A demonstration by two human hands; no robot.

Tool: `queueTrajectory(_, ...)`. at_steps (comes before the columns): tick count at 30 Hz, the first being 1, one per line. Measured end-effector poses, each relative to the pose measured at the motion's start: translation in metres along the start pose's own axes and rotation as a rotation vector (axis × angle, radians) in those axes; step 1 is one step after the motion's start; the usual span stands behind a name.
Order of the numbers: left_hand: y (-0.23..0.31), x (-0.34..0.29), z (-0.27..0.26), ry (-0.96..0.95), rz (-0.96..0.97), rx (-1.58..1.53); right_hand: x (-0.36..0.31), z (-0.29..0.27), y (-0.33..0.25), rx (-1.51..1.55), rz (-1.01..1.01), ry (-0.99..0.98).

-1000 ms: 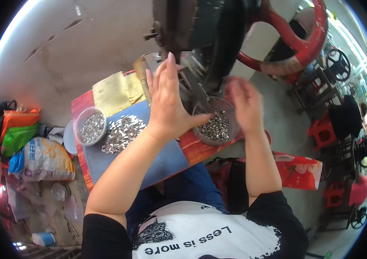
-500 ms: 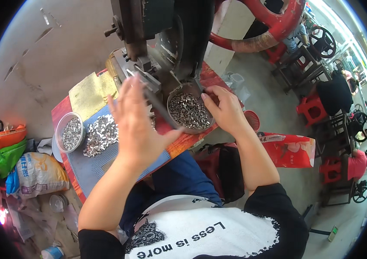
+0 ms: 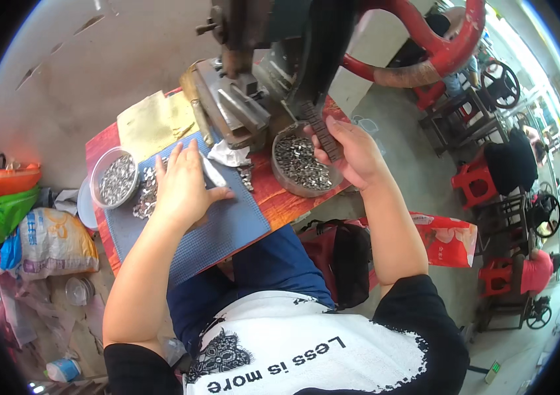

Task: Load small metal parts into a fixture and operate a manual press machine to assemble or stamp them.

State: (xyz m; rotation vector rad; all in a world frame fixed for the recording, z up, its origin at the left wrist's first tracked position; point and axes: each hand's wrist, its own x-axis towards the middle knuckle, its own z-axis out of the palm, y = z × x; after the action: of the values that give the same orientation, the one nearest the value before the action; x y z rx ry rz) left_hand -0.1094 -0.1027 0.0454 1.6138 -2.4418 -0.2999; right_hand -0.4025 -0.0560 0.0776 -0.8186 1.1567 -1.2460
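My left hand [image 3: 184,184] lies low over the blue ribbed mat [image 3: 234,227], fingers stretched out and thumb apart. It partly covers a pile of small silvery metal pieces [image 3: 147,197]. A clear round tub [image 3: 100,187] of similar pieces stands left of the pile. A slim white object [image 3: 212,172] lies beside my fingers. My right hand [image 3: 354,153] is closed around a dark, notched bar [image 3: 319,129], held tilted at the right rim of a round bowl [image 3: 284,187] full of small metal pieces. Behind both hands stands the press, its metal die block [image 3: 244,108] above the table.
A large red handwheel [image 3: 418,72] juts out at upper right. Yellow cloth [image 3: 151,122] and crumpled white paper [image 3: 229,155] lie on the red table cover [image 3: 280,210]. Stuffed sacks [image 3: 59,243] sit on the floor at left. Other people work at machines on the right.
My left hand has come down and left, from in front of the press onto the pile. My right hand has moved from the bowl's rim and now plainly grips the notched bar. The view has shifted slightly.
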Motion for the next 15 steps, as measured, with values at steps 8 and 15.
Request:
queueTrajectory(8,-0.051,-0.047,-0.027,0.545,-0.048,-0.612,-0.014,0.112,0.062,-0.859,-0.559,-0.447)
queueTrajectory(15,-0.072,-0.116,-0.006,0.266,-0.022,-0.559,0.001,0.163,0.116,-1.043,-0.853,-0.554)
